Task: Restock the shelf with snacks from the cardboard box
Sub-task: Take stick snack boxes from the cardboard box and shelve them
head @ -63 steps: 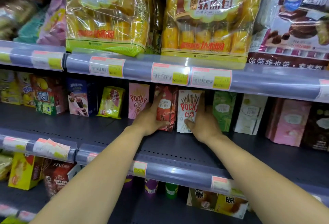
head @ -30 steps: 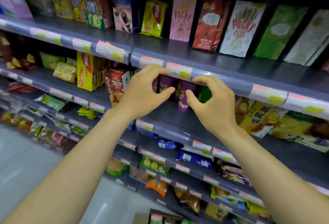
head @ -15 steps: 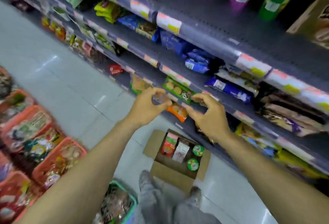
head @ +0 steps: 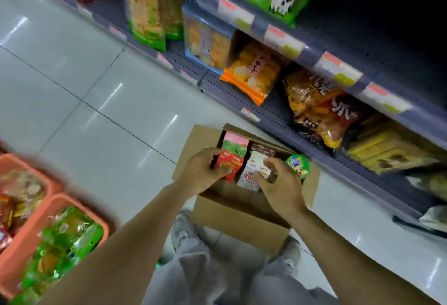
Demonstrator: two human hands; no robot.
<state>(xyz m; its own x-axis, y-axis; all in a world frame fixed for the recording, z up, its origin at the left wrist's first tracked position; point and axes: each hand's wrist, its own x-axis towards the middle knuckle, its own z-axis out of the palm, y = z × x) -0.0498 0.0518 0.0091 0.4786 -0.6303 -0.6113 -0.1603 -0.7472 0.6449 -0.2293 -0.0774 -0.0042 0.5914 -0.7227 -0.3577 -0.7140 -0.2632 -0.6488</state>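
Cardboard box [head: 232, 210] (flaps open): left hand [head: 200, 174] curls partly around the red Pocky box [head: 229, 163]; right hand [head: 280, 183], fingers half-open, touches the white Pocky box [head: 251, 171].

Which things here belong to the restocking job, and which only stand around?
Belong to the job: cardboard box, red snack box, white snack box, green cup, left hand, right hand, shelf.

Standing around: orange baskets, floor.

Shop: price-tagged shelves [head: 285, 40], snack bags [head: 254, 72].
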